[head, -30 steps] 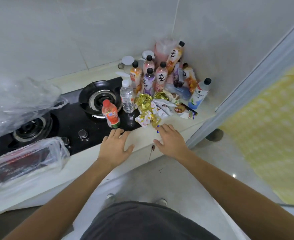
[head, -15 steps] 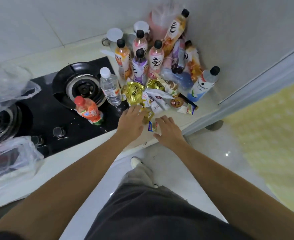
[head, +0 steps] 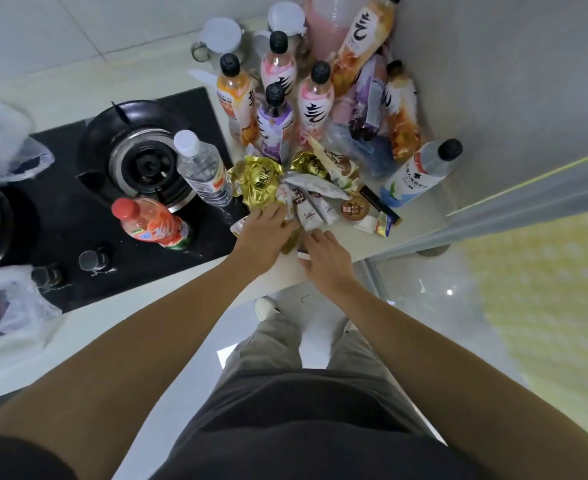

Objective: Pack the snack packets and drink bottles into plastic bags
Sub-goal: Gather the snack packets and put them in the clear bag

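Note:
A pile of snack packets lies on the counter's front, among them a gold packet (head: 259, 181) and white sachets (head: 315, 202). My left hand (head: 261, 233) lies flat on the near side of the pile, fingers over small packets. Close beside it, my right hand (head: 323, 254) pinches a small packet (head: 303, 255) at the counter edge. Behind the pile stand several black-capped drink bottles (head: 275, 126). A clear water bottle (head: 202, 171) and a red-capped orange bottle (head: 154, 226) stand on the stove. A white bottle (head: 420, 171) leans at the right. A crumpled plastic bag (head: 1, 143) sits far left.
A black gas stove (head: 140, 161) with knobs fills the counter's left. Another plastic bag with dark contents (head: 5, 306) rests at the front left. Lidded mugs (head: 221, 39) and a pink container (head: 330, 26) stand against the back wall. A wall and sliding-door frame (head: 527, 188) close off the right.
Both hands have moved forward from the counter edge onto the snack pile and closer together. The camera has leaned in over the counter.

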Demonstrator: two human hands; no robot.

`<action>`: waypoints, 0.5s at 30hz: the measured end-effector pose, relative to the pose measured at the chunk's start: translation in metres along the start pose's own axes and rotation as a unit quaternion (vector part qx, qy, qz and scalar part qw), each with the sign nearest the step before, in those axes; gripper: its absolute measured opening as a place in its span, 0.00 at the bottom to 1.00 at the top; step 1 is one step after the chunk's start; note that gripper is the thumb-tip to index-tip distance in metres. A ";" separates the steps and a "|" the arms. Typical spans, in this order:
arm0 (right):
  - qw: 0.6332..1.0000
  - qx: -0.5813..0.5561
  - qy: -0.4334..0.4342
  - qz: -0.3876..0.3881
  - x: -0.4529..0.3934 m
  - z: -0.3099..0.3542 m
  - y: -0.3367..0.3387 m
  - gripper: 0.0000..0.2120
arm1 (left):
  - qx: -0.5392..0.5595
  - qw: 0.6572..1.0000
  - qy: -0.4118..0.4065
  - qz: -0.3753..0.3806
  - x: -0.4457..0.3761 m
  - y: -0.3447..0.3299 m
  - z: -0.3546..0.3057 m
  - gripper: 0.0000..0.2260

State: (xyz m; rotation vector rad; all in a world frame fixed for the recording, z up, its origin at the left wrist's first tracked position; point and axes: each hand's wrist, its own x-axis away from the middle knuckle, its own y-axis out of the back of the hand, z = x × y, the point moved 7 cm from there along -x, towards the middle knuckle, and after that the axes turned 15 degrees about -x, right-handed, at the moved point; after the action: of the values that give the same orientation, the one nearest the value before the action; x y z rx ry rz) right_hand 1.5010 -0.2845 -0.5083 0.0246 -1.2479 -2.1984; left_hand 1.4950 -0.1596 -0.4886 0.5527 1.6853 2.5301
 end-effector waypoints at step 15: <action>0.949 -0.314 -0.020 0.023 0.000 -0.007 0.047 0.06 | 0.202 0.935 0.291 0.013 0.050 0.048 0.016 0.25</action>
State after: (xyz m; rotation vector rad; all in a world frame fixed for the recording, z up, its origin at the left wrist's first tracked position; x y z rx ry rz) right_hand 1.5259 -0.3074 -0.4755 -0.3026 -0.5107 -2.4632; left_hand 1.4605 -0.1523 -0.4268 -0.2082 2.4247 2.5231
